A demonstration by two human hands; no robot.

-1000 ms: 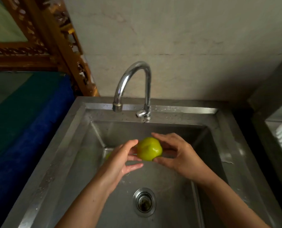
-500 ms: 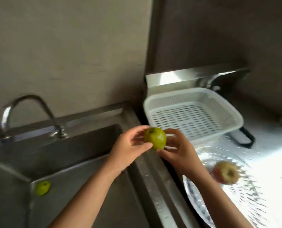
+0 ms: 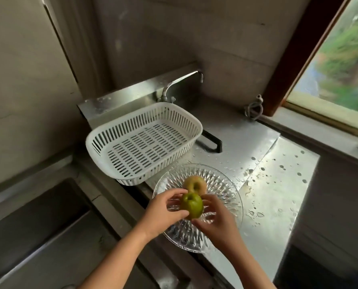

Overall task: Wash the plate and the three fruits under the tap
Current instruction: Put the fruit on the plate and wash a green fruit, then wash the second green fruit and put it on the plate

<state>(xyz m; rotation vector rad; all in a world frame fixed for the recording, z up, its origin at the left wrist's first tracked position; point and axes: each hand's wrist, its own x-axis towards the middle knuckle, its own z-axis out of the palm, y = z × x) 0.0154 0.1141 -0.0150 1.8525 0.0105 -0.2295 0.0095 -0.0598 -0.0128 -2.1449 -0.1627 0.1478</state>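
A green apple [image 3: 191, 205] is held between both hands just above the cut-glass plate [image 3: 224, 184]. My left hand [image 3: 163, 213] grips its left side and my right hand [image 3: 215, 221] its right and underside. A yellowish-red apple [image 3: 194, 183] lies on the plate right behind the green one, touching or nearly touching it. The plate stands on the wet steel counter [image 3: 268, 184] to the right of the sink [image 3: 34, 226]. The third fruit and the sink's tap are out of view.
A white slotted plastic basket [image 3: 142, 142] sits behind the plate, with a black handle [image 3: 212, 140] sticking out beside it. A small wall tap [image 3: 182, 84] stands behind the basket. A window [image 3: 336, 65] and its sill are at the right; a metal fitting [image 3: 254, 108] sits near the corner.
Both hands carried the green apple from under the sink tap rightward over the sink edge to just above the glass plate. The view swung right; the small green fruit in the sink left the frame.
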